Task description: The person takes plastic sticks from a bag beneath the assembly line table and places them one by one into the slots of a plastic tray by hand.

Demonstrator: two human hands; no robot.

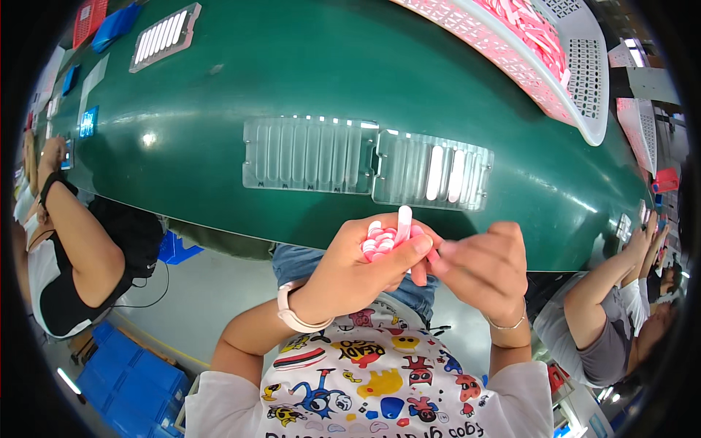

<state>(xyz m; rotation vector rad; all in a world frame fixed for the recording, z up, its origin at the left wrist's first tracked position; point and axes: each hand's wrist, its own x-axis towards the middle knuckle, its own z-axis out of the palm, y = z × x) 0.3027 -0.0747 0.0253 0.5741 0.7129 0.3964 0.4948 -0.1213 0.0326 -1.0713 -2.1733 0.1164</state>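
A bunch of small, flat, round-ended pink-and-white sticks (pixel 377 242), like mini nail files, is gripped in my left hand (pixel 358 266) near the table's front edge. One stick (pixel 404 223) stands up above its thumb. Fingertips of my right hand (pixel 485 266), slightly blurred, pinch a pink stick (pixel 432 256) beside the bunch. Just beyond my hands lies a clear plastic tray, opened flat in two slotted halves. Its left half (pixel 307 155) holds no sticks. Two white-faced sticks (pixel 434 173) rest in slots of the right half (pixel 401 171).
A white perforated basket (pixel 577 109) full of pink sticks stands at the far right of the green table (pixel 292 73). Another slotted tray (pixel 164 36) with white sticks lies far left. People sit at left (pixel 95 233) and right (pixel 584 314). Blue bins (pixel 131 372) occupy the lower-left floor.
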